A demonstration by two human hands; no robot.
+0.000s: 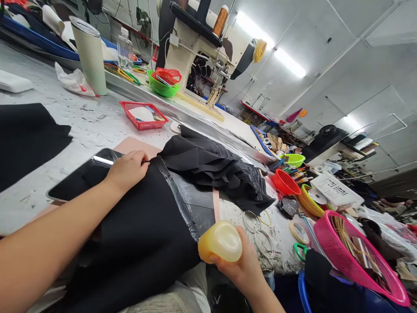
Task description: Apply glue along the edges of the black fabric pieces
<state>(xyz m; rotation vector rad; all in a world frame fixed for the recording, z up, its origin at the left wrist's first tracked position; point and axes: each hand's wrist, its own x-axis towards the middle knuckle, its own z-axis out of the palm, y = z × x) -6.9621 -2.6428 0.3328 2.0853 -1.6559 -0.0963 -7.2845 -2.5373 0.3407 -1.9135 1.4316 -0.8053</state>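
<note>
A large black fabric piece (pixel 140 217) hangs over the table's front edge toward my lap. My left hand (pixel 128 171) pinches its far corner, fingers closed. Along the fabric's right edge runs a dark, shiny strip (pixel 177 198) that looks wet. My right hand (pixel 241 265) is wrapped around a yellowish squeeze bottle (pixel 224 241), tilted over the near end of that strip. The bottle's tip is hidden. Beyond the strip lies a crumpled pile of black fabric pieces (pixel 211 167). A black tablet-like slab (pixel 81 174) rests beside my left forearm.
A red basket (pixel 143 125), a tumbler (pixel 89 61) and a green bowl (pixel 163 88) stand at the back, before a sewing machine (pixel 198 48). On the right are tape rolls (pixel 299 233), green-handled scissors (pixel 300 251), a red bowl (pixel 286 182) and a pink basket (pixel 361 261).
</note>
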